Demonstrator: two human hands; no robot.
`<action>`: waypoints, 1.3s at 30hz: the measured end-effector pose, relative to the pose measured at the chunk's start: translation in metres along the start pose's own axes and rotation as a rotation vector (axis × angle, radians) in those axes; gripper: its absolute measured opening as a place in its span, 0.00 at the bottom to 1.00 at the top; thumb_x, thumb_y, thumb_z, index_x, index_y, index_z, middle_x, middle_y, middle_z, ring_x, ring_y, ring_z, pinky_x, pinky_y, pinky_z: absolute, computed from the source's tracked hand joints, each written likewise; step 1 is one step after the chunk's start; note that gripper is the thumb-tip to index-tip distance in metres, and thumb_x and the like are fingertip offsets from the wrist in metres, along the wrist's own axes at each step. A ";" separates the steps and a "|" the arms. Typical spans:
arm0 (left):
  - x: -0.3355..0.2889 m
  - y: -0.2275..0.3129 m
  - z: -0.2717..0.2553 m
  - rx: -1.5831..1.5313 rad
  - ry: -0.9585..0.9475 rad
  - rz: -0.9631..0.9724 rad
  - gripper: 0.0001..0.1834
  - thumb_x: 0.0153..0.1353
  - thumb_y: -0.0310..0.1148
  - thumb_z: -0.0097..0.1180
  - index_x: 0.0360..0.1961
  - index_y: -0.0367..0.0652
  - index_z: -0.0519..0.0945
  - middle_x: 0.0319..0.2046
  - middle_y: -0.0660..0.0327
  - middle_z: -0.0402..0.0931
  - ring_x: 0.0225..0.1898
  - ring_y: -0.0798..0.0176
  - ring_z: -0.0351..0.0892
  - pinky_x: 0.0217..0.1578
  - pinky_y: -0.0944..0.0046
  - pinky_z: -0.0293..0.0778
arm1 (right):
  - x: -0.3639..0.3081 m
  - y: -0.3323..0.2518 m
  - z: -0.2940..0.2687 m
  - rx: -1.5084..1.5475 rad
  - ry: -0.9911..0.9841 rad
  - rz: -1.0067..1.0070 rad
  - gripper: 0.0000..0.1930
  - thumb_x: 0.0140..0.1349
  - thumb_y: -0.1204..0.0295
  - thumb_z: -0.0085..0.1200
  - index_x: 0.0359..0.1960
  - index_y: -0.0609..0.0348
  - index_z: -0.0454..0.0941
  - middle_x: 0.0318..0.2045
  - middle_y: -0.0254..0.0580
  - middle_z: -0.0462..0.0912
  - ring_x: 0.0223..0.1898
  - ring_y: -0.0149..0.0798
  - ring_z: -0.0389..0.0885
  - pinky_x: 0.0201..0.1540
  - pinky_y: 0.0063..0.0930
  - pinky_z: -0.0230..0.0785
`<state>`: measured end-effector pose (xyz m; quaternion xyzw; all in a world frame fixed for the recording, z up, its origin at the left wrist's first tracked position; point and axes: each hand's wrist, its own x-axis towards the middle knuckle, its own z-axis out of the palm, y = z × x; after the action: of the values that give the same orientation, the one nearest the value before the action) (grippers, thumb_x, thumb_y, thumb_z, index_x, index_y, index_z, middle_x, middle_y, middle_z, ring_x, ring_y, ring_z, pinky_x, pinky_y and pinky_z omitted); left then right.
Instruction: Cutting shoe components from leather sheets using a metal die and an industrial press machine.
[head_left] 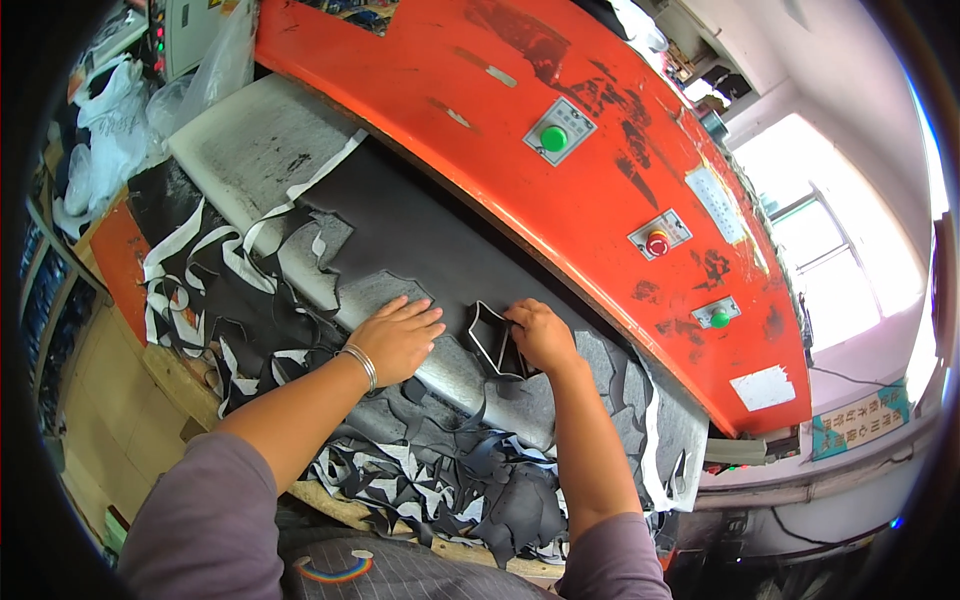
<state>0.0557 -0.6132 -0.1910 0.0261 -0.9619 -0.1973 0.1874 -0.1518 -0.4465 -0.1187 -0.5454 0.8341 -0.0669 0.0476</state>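
Observation:
My right hand (pixel 543 337) grips the upper right side of a metal-edged cutting die (pixel 486 348), a hollow frame with a dark inside and a crossbar. The die stands on the pale cutting board, against the edge of a dark sheet of leather-like material (pixel 425 220). My left hand (pixel 398 342) lies flat, fingers stretched out, at the cut edge of that sheet, left of the die and apart from it. A silvery bangle circles the left wrist. Part of the die is hidden behind my right fingers.
A big red press beam (pixel 450 105) spans the far side, carrying green buttons (pixel 553 138) and a red stop button (pixel 657 243). Dark offcuts with white undersides (pixel 400 485) heap along the board's (pixel 245 140) near edge. White plastic bags (pixel 115 130) hang at the left.

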 end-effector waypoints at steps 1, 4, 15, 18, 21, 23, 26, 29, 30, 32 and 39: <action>-0.003 -0.001 0.000 0.006 -0.011 -0.007 0.20 0.64 0.38 0.47 0.55 0.44 0.76 0.61 0.60 0.69 0.66 0.58 0.60 0.67 0.53 0.51 | 0.003 0.002 0.003 0.038 0.031 -0.002 0.13 0.52 0.73 0.55 0.40 0.55 0.82 0.44 0.43 0.79 0.48 0.47 0.77 0.49 0.37 0.72; -0.010 -0.002 0.003 0.041 0.032 0.021 0.20 0.64 0.39 0.47 0.55 0.45 0.76 0.61 0.60 0.69 0.66 0.60 0.61 0.67 0.54 0.52 | -0.001 0.009 0.003 0.130 0.080 0.079 0.08 0.52 0.71 0.58 0.34 0.57 0.82 0.35 0.44 0.79 0.42 0.48 0.79 0.44 0.37 0.73; -0.032 -0.004 0.007 -0.019 0.277 0.027 0.15 0.58 0.34 0.51 0.44 0.42 0.82 0.53 0.54 0.76 0.59 0.55 0.70 0.61 0.53 0.61 | -0.004 -0.046 0.031 0.734 0.284 0.700 0.11 0.61 0.68 0.58 0.27 0.65 0.78 0.17 0.38 0.76 0.16 0.30 0.75 0.15 0.25 0.71; -0.033 -0.006 0.011 -0.040 0.303 0.026 0.15 0.57 0.34 0.52 0.44 0.41 0.82 0.52 0.53 0.76 0.59 0.54 0.70 0.61 0.52 0.62 | -0.002 -0.058 0.045 0.708 0.341 0.721 0.11 0.61 0.68 0.57 0.29 0.66 0.78 0.19 0.40 0.77 0.17 0.30 0.76 0.16 0.26 0.72; -0.035 -0.009 0.011 -0.049 0.321 0.021 0.15 0.57 0.34 0.53 0.43 0.41 0.82 0.51 0.53 0.77 0.58 0.54 0.71 0.61 0.52 0.62 | -0.001 -0.064 0.058 0.646 0.380 0.710 0.12 0.61 0.68 0.57 0.29 0.68 0.77 0.21 0.43 0.78 0.18 0.31 0.77 0.16 0.26 0.72; -0.034 -0.010 0.011 -0.056 0.334 0.021 0.15 0.56 0.34 0.53 0.43 0.41 0.82 0.51 0.53 0.77 0.58 0.54 0.71 0.60 0.52 0.62 | 0.000 -0.059 0.065 0.534 0.380 0.670 0.14 0.60 0.66 0.58 0.28 0.68 0.77 0.31 0.53 0.78 0.20 0.43 0.78 0.24 0.35 0.73; -0.031 -0.009 0.010 -0.074 0.331 0.004 0.15 0.57 0.34 0.52 0.43 0.42 0.81 0.52 0.53 0.76 0.59 0.55 0.70 0.61 0.53 0.61 | 0.003 -0.050 0.075 0.443 0.418 0.588 0.14 0.59 0.65 0.58 0.29 0.67 0.78 0.32 0.54 0.79 0.23 0.45 0.79 0.30 0.36 0.72; -0.030 -0.009 0.005 -0.080 0.305 -0.031 0.15 0.57 0.34 0.51 0.44 0.43 0.80 0.54 0.54 0.75 0.60 0.56 0.69 0.62 0.54 0.59 | 0.007 -0.057 0.073 0.478 0.408 0.627 0.14 0.59 0.65 0.58 0.31 0.67 0.79 0.32 0.53 0.79 0.28 0.47 0.80 0.32 0.35 0.72; -0.031 -0.010 0.005 -0.086 0.304 -0.038 0.14 0.57 0.33 0.51 0.44 0.44 0.79 0.54 0.54 0.75 0.59 0.56 0.70 0.61 0.54 0.60 | 0.007 -0.061 0.069 0.474 0.404 0.626 0.14 0.59 0.65 0.58 0.31 0.67 0.79 0.32 0.53 0.79 0.28 0.47 0.80 0.32 0.35 0.72; -0.034 -0.015 0.006 -0.090 0.302 -0.056 0.13 0.56 0.32 0.52 0.43 0.45 0.79 0.54 0.54 0.75 0.59 0.56 0.70 0.61 0.53 0.60 | 0.010 -0.087 0.047 0.737 0.259 0.823 0.13 0.60 0.66 0.58 0.34 0.66 0.79 0.33 0.54 0.79 0.35 0.49 0.80 0.36 0.35 0.72; -0.030 -0.017 0.008 -0.171 0.325 -0.089 0.11 0.54 0.32 0.53 0.40 0.44 0.77 0.52 0.55 0.76 0.58 0.54 0.71 0.60 0.52 0.61 | 0.054 -0.081 0.004 -0.119 0.224 -0.284 0.21 0.52 0.75 0.57 0.50 0.56 0.76 0.52 0.46 0.75 0.54 0.50 0.73 0.55 0.36 0.67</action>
<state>0.0799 -0.6222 -0.2150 0.0839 -0.8966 -0.2796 0.3331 -0.0992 -0.5281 -0.1097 -0.6488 0.7512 -0.0841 -0.0879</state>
